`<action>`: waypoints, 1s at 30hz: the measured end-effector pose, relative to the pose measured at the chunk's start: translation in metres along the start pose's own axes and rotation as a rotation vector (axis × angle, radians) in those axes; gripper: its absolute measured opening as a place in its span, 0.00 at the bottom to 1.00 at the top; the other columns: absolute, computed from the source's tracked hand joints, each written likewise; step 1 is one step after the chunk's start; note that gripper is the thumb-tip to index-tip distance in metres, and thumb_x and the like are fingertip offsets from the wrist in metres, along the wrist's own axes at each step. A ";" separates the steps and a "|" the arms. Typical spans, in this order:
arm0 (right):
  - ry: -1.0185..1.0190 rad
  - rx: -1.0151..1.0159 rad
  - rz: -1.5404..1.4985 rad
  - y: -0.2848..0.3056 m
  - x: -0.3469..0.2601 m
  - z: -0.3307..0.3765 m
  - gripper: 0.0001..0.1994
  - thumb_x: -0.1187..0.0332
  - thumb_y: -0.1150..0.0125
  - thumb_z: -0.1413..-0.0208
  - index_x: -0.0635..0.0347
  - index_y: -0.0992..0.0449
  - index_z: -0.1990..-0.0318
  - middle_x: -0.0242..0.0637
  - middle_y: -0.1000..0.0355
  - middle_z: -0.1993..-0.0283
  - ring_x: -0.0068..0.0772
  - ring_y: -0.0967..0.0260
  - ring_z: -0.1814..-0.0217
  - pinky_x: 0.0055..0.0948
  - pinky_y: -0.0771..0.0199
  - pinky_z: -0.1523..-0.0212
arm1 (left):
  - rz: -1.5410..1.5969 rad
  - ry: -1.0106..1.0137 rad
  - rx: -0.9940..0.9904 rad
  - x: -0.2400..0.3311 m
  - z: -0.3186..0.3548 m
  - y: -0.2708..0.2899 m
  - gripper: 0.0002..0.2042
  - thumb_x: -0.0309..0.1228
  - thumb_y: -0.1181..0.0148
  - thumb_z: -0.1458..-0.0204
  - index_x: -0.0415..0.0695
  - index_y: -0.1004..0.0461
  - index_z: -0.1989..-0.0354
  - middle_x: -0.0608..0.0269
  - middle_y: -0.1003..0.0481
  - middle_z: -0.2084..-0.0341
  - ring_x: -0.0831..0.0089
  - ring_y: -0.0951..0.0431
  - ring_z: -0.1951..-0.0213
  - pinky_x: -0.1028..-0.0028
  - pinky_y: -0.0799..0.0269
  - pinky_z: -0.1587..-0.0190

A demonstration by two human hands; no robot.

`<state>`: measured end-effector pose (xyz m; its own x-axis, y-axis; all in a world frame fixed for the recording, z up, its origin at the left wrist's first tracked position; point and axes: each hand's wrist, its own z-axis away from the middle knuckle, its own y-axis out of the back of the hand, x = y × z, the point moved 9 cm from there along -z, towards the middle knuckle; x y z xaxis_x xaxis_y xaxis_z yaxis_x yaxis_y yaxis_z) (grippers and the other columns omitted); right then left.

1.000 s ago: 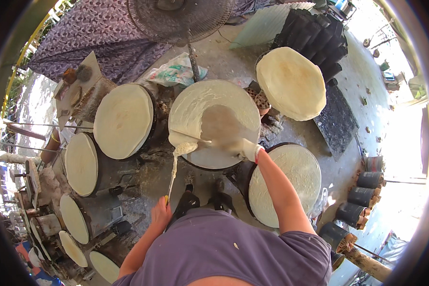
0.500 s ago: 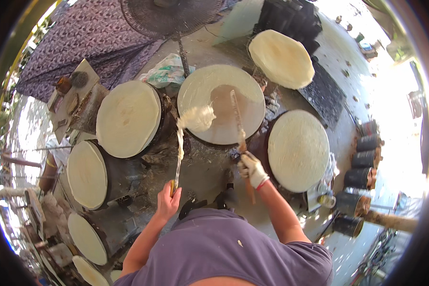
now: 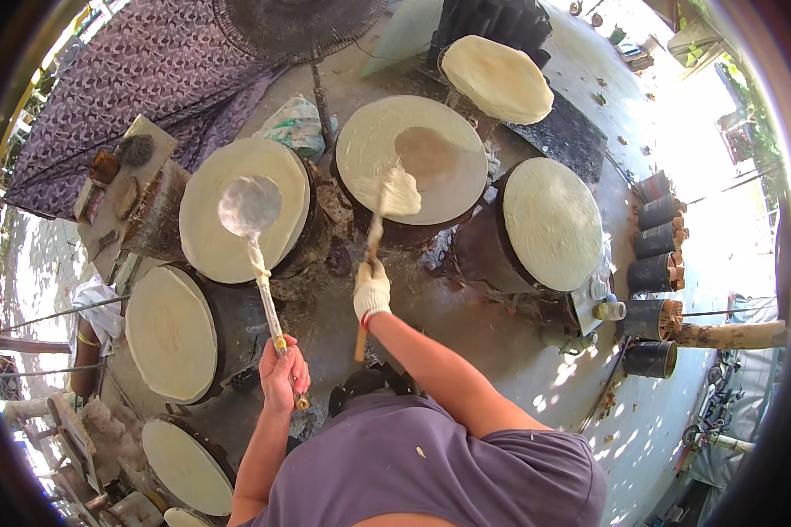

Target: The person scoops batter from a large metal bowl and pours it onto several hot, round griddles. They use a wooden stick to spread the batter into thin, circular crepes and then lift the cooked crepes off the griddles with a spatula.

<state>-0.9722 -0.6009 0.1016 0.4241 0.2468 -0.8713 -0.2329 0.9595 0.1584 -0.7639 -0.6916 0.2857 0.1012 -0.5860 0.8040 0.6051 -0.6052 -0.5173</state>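
My bare left hand (image 3: 285, 376) is closed round the handle of a long ladle (image 3: 250, 207). Its round, batter-smeared head hangs over the pale round sheet (image 3: 204, 193) on the left drum griddle. In a white glove, my right hand (image 3: 372, 295) grips a long wooden spreading stick (image 3: 375, 235), whose far end is smeared by motion. That end meets a thick clump of batter (image 3: 402, 195) on the middle griddle. Pale batter (image 3: 369, 140) coats much of this round griddle, with a bare brownish patch (image 3: 424, 151) at its upper right.
Another coated griddle (image 3: 554, 224) stands on the right, and more stand on the left (image 3: 171, 334). A pale sheet (image 3: 497, 79) lies at the far right. Beyond are a fan (image 3: 299, 22), a patterned cloth (image 3: 141, 79) and a plastic bag (image 3: 297, 127). Black pots (image 3: 653, 274) line the right.
The ladle has swung left from the middle griddle to above the left one. My right hand has moved left, bringing the stick to the batter clump on the middle griddle.
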 end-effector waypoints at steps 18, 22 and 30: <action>-0.242 -0.216 -0.382 0.109 0.000 -0.054 0.08 0.61 0.48 0.43 0.53 0.28 0.61 0.25 0.38 0.82 0.21 0.42 0.85 0.24 0.44 0.85 | 0.268 0.028 -0.213 -0.007 0.007 -0.069 0.09 0.29 0.52 0.41 0.43 0.36 0.54 0.69 0.41 0.85 0.83 0.44 0.92 0.80 0.45 0.90; -0.256 -0.288 -0.041 0.167 0.028 -0.062 0.11 0.60 0.46 0.45 0.50 0.27 0.56 0.25 0.35 0.80 0.21 0.42 0.85 0.23 0.44 0.87 | 0.304 0.110 -0.190 -0.047 -0.001 -0.094 0.08 0.32 0.54 0.39 0.46 0.35 0.54 0.71 0.41 0.83 0.83 0.43 0.91 0.80 0.44 0.88; 0.222 -0.539 0.502 0.219 0.028 -0.153 0.14 0.60 0.49 0.42 0.57 0.28 0.54 0.34 0.30 0.72 0.31 0.34 0.73 0.30 0.32 0.65 | 0.346 0.205 -0.155 -0.102 -0.036 -0.185 0.09 0.33 0.51 0.41 0.45 0.34 0.55 0.71 0.43 0.81 0.83 0.44 0.86 0.81 0.43 0.85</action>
<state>-1.1453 -0.4043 0.0413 -0.0172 0.5473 -0.8368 -0.7697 0.5269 0.3604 -0.9145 -0.5388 0.2891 0.1090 -0.8539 0.5089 0.4355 -0.4192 -0.7967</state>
